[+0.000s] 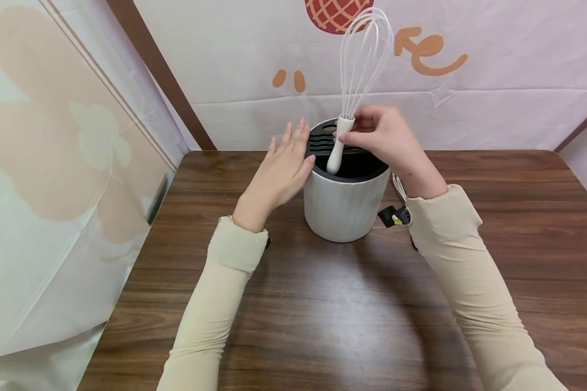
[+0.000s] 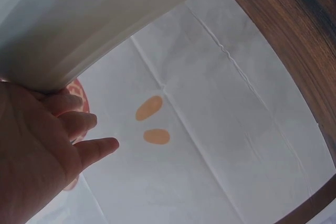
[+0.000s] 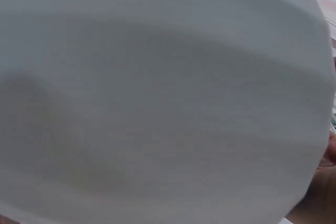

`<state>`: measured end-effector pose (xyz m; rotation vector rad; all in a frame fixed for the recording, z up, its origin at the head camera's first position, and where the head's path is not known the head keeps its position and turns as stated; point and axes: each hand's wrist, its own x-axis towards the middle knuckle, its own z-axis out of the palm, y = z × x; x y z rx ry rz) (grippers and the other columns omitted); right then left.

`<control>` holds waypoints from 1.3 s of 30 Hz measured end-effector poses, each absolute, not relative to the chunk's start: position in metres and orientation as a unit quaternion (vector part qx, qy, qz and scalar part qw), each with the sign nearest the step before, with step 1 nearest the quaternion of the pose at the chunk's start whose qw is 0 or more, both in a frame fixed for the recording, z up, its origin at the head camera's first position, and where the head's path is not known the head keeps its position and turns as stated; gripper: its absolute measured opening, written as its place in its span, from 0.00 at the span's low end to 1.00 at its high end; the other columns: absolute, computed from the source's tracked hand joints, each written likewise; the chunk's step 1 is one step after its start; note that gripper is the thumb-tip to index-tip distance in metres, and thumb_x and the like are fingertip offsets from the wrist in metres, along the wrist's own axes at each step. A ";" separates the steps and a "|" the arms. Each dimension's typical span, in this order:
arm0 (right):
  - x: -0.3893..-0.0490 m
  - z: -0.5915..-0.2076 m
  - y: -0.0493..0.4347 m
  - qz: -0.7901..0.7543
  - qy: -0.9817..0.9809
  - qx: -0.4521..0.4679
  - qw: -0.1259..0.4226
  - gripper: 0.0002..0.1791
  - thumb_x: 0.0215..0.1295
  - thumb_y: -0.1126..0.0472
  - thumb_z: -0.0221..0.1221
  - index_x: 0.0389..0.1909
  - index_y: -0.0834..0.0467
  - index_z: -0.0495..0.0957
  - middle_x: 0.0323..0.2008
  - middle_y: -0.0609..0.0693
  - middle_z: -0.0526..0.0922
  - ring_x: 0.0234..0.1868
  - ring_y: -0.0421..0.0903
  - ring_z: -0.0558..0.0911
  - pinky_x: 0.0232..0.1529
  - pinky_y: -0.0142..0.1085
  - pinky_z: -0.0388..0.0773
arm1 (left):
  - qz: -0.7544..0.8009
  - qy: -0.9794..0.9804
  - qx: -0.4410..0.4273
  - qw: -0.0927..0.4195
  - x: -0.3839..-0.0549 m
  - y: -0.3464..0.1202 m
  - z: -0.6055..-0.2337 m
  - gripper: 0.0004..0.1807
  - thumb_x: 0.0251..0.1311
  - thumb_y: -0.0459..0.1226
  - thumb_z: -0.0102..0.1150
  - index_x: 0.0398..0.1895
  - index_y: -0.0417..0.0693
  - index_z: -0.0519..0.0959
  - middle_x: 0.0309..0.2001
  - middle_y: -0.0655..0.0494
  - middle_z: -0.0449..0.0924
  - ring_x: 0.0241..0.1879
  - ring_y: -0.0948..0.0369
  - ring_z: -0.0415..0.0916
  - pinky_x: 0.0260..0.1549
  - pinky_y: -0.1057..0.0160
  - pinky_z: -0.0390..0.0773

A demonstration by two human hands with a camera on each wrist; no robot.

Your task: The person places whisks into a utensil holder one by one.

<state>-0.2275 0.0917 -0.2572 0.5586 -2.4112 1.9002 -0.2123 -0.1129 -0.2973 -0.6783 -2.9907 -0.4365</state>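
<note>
Cloth (image 1: 244,127) with printed shapes hangs behind a wood-grained table (image 1: 318,320), on which a pale ribbed holder (image 1: 344,214) stands upright near the far edge. The whisk (image 1: 345,123) is up over that holder, wires at the top, leaning somewhat, with the butt of its handle (image 1: 335,159) at the front opening (image 1: 359,163). Whether the butt already sits below the rim or touches it, one cannot tell.

The left hand (image 1: 285,165) lies along the holder's left side, its fingers spread and fairly straight, the thumb near the rim. The right hand (image 1: 385,137) pinches the upper handle between thumb and fingers (the right wrist view, filled by a pale surface, adds little about that hold). Black slats (image 1: 321,143) span the left of the holder's top.

To guide the whisk well, the person would probably do best to bring it nearer upright, centre the butt in the opening, away from the slats, and brace lightly with the left palm, since a hard push could tip the holder.
</note>
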 end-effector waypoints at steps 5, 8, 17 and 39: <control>-0.229 -0.257 0.087 0.610 -0.773 0.176 0.011 0.11 0.53 0.68 0.65 0.36 0.71 0.80 0.24 0.45 0.83 0.28 0.36 0.80 0.35 0.28 0.76 | -0.145 -0.964 -0.221 0.023 -0.213 -0.113 -0.297 0.33 0.73 0.50 0.22 0.75 0.44 0.36 0.75 0.54 0.32 0.71 0.61 0.21 0.68 0.48 0.34; -0.228 -0.255 0.086 0.599 -0.781 0.178 0.017 0.11 0.53 0.68 0.66 0.36 0.71 0.81 0.23 0.44 0.83 0.28 0.36 0.80 0.34 0.28 0.76 | -0.145 -0.964 -0.220 0.021 -0.213 -0.113 -0.297 0.33 0.73 0.49 0.22 0.75 0.44 0.36 0.75 0.55 0.31 0.71 0.61 0.21 0.68 0.49 0.33; -0.232 -0.252 0.083 0.590 -0.787 0.178 0.023 0.11 0.54 0.64 0.67 0.33 0.69 0.82 0.20 0.42 0.83 0.26 0.36 0.79 0.32 0.29 0.74 | -0.140 -0.966 -0.218 0.021 -0.215 -0.114 -0.297 0.33 0.73 0.50 0.23 0.75 0.44 0.36 0.75 0.55 0.31 0.71 0.61 0.21 0.68 0.49 0.33; -0.230 -0.249 0.085 0.656 -0.741 0.142 -0.001 0.18 0.51 0.65 0.69 0.43 0.67 0.80 0.29 0.46 0.84 0.33 0.39 0.81 0.39 0.30 0.76 | -0.140 -0.966 -0.217 0.020 -0.217 -0.114 -0.300 0.33 0.73 0.50 0.23 0.75 0.44 0.36 0.75 0.55 0.31 0.71 0.62 0.21 0.68 0.49 0.33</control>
